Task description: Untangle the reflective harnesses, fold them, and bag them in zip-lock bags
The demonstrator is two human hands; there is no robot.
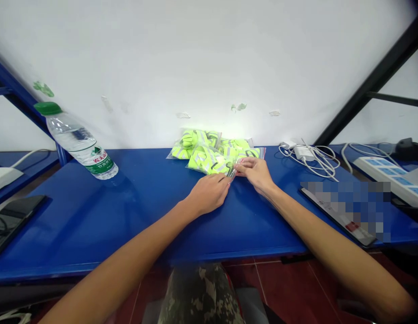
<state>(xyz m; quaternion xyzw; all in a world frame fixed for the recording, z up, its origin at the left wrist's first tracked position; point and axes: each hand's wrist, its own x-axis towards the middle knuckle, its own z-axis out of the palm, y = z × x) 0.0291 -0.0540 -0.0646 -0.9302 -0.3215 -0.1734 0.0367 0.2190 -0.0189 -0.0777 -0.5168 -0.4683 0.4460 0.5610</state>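
Both hands meet at the near right end of a clear zip bag [209,160], which has yellow-green reflective strap material folded inside. My left hand [210,192] pinches the bag's edge from the near side, fingers closed. On the right, my right hand [255,172] grips the same edge near a red strip, thumb and fingers together. Behind this bag lie more bags of the same kind, one at the back left [198,136] and another at the back right [237,144], partly covered by the front one.
A water bottle with a green cap [83,148] stands on the blue table [128,225] at left. A dark phone [16,220] lies at the left edge. White cables with a charger [305,153], a tablet-like device [337,216] and a power strip [391,175] are at right.
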